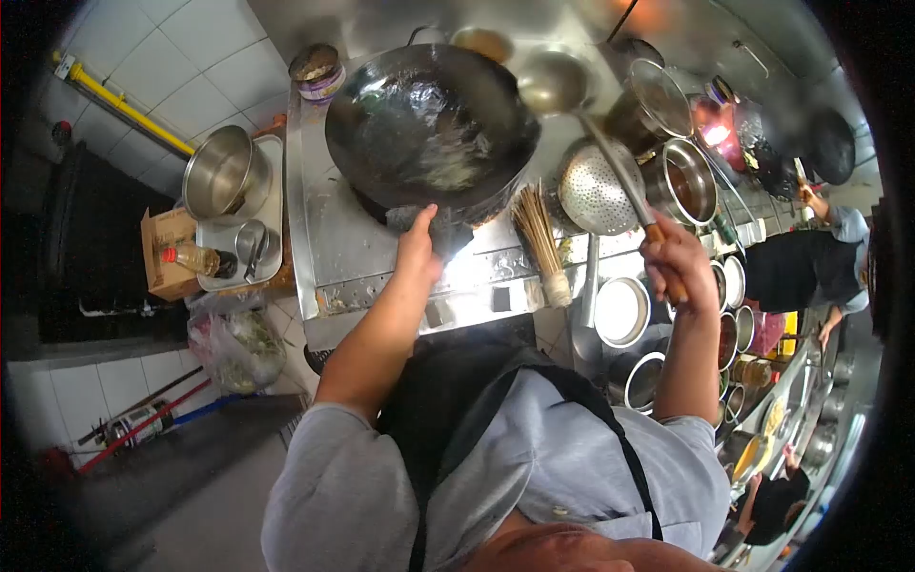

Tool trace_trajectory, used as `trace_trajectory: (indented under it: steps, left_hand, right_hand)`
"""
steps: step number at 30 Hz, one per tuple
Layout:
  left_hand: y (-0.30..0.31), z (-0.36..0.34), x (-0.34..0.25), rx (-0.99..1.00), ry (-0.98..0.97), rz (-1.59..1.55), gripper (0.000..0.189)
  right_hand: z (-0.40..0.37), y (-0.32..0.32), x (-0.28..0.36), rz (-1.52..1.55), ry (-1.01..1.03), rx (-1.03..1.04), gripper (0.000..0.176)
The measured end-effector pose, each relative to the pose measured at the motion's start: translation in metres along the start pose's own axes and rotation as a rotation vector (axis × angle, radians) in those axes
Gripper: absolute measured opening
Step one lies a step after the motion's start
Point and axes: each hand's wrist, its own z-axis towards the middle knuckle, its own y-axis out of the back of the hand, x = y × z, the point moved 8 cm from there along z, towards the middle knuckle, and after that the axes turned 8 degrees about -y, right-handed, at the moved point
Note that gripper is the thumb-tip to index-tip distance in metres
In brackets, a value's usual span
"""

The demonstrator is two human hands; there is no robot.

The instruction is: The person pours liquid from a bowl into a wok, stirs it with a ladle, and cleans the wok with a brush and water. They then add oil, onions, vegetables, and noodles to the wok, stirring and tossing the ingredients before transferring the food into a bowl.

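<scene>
Left hand [417,250]: closed on the near edge of the black wok [431,124], where a dark cloth [450,234] lies between palm and metal. The handle itself is hidden under the fingers. The wok sits on the steel stove top [334,229], directly beyond the hand, with its bowl tilted toward the camera. It holds a smear of pale, blurred residue.

Right hand [679,262]: fist wrapped around the wooden end of a long ladle [554,82]. The shaft runs up and leftward from the fist, and the ladle's bowl hangs at the wok's right rim, well apart from the hand.

Between the two hands: a bamboo wok brush [539,238] stands on the stove's front edge. A perforated strainer [591,195] lies just beside it, under the ladle's shaft.

Right of the strainer: a steel pot [690,181] with dark liquid.

Left of the stove: a steel mixing bowl [224,172] and a sauce bottle [195,257] on a tray [272,195].

Far right: another person in a dark apron [796,272] is at the same line.
</scene>
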Motion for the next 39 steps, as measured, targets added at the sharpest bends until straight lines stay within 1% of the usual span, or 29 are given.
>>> trace_trajectory:
  steps: [1,2,3,4,5,7,9,11,13,14,16,17,18,19,20,22,23,24,25,26,27,29,31,33,34,36,37,38,39]
  left_hand:
    - [0.002,0.001,-0.001,-0.049,0.001,0.049,0.036]
    - [-0.001,0.002,-0.002,-0.019,0.006,0.054,0.036]
    - [0.006,0.004,-0.001,-0.004,0.050,0.107,0.044]
    - [0.013,0.005,0.001,0.012,0.095,0.162,0.052]
    - [0.014,0.006,0.000,0.088,0.078,0.155,0.050]
    - [0.004,-0.025,-0.017,0.109,0.094,0.269,0.045]
    - [0.017,-0.038,-0.020,0.152,0.079,0.337,0.044]
    - [0.031,-0.052,-0.020,0.178,0.066,0.409,0.043]
    - [0.049,-0.073,-0.026,0.099,0.012,0.417,0.041]
    - [0.058,-0.087,-0.030,0.094,0.014,0.427,0.041]
    - [0.084,-0.111,-0.037,-0.005,0.046,0.410,0.038]
    - [0.103,-0.116,-0.036,0.001,0.048,0.416,0.038]
    - [0.128,-0.117,-0.038,-0.033,-0.028,0.407,0.037]
    - [0.144,-0.116,-0.043,-0.073,-0.102,0.397,0.036]
    - [0.147,-0.121,-0.048,-0.080,-0.091,0.403,0.036]
    - [0.156,-0.136,-0.053,-0.154,0.035,0.511,0.040]
    - [0.162,-0.131,-0.053,-0.148,0.041,0.524,0.040]
    - [0.170,-0.122,-0.053,-0.144,0.030,0.525,0.041]
    - [0.174,-0.117,-0.053,-0.141,0.018,0.522,0.042]
    - [0.166,-0.118,-0.056,-0.139,0.021,0.526,0.042]
    - [0.149,-0.120,-0.065,-0.136,-0.032,0.571,0.042]
    - [0.136,-0.121,-0.069,-0.137,-0.096,0.612,0.042]
    - [0.143,-0.130,-0.074,-0.216,-0.219,0.628,0.039]
    - [0.160,-0.147,-0.069,-0.266,-0.218,0.656,0.040]
    - [0.166,-0.152,-0.066,-0.307,-0.213,0.689,0.043]
    - [0.157,-0.167,-0.062,-0.333,-0.177,0.679,0.045]
    - [0.152,-0.175,-0.058,-0.334,-0.131,0.679,0.047]
    - [0.140,-0.176,-0.058,-0.258,-0.170,0.675,0.047]
    - [0.137,-0.176,-0.055,-0.282,-0.162,0.669,0.047]
  right_hand:
    - [-0.002,0.000,-0.015,0.055,-0.042,-0.001,0.075]
    - [0.001,0.000,-0.021,-0.119,0.012,-0.051,0.075]
    - [0.008,-0.002,-0.029,-0.292,0.061,-0.109,0.075]
    - [0.022,-0.004,-0.033,-0.358,0.139,-0.188,0.075]
    - [0.039,-0.008,-0.032,-0.427,0.211,-0.263,0.074]
    - [0.086,-0.010,-0.015,-0.464,0.171,-0.419,0.076]
    - [0.139,-0.011,0.042,-0.725,0.634,-0.701,0.066]
    - [0.194,-0.004,0.101,-0.692,0.489,-0.702,0.052]
    - [0.219,-0.001,0.138,-0.732,0.521,-0.627,0.043]
    - [0.216,0.003,0.134,-0.725,0.513,-0.625,0.043]
    - [0.198,-0.004,0.105,-0.603,0.363,-0.403,0.049]
    - [0.168,-0.010,0.083,-0.634,0.569,-0.463,0.062]
    - [0.139,-0.016,0.054,-0.708,0.486,-0.548,0.074]
    - [0.114,-0.021,0.034,-0.741,0.422,-0.573,0.078]
    - [0.099,-0.021,0.014,-0.602,0.341,-0.520,0.078]
    - [0.091,-0.028,0.006,-0.592,0.322,-0.507,0.077]
    - [0.091,-0.035,0.018,-0.575,0.309,-0.488,0.077]
    - [0.090,-0.045,0.038,-0.550,0.210,-0.461,0.077]
    - [0.096,-0.053,0.048,-0.406,0.098,-0.418,0.076]
    - [0.125,-0.050,0.051,-0.534,0.220,-0.507,0.075]
    - [0.160,-0.047,0.044,-0.665,0.346,-0.592,0.075]
    - [0.211,-0.040,0.030,-0.656,0.351,-0.602,0.070]
    - [0.249,-0.032,0.034,-0.648,0.358,-0.598,0.066]
    - [0.292,-0.014,0.028,-0.821,0.135,-0.496,0.049]
    - [0.311,-0.007,0.032,-0.828,0.142,-0.478,0.049]
    - [0.360,-0.004,0.025,-1.119,0.112,-0.364,0.030]
    - [0.403,0.005,0.006,-0.944,0.124,-0.154,0.018]
    - [0.411,0.015,0.001,-0.396,-0.005,-0.079,0.014]
    - [0.412,0.020,-0.004,0.154,-0.145,-0.017,0.014]
